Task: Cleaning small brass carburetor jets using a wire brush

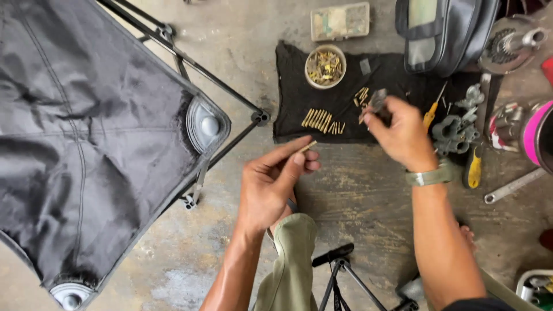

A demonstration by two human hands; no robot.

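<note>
Brass pins are what I'm working with right now: my left hand (271, 184) is pinching a single small brass pin (308, 146) between thumb and forefinger, the other fingers curled in loosely, holding it just off the near edge of the black cloth (294, 98). More of the same pins are lying in a neat row (318, 120) on that cloth, a shorter cluster (361, 95) is sitting a little further back, and a round bowl (325, 67) of mixed brass bits is resting at the cloth's far edge.

My right hand (403, 135) is closing around a small dark metal part (377, 102), gripped at the fingertips and hovering over the cloth; its exact shape is blurred, so I can't tell what it is. To the right, a yellow-handled screwdriver (430, 113) and a heap of grey metal fittings (458, 126) are lying near my wrist, with a spanner (512, 185) on the concrete floor (357, 190) beyond. A folding chair seat (86, 132) is filling the left side.

As I'm judging it, I'm in the middle of pairing pin and part: one picked, the two hands near but apart. The next move is calling for bringing them together and lining the pin's tip up squarely, with a light grip so it doesn't slip.
</note>
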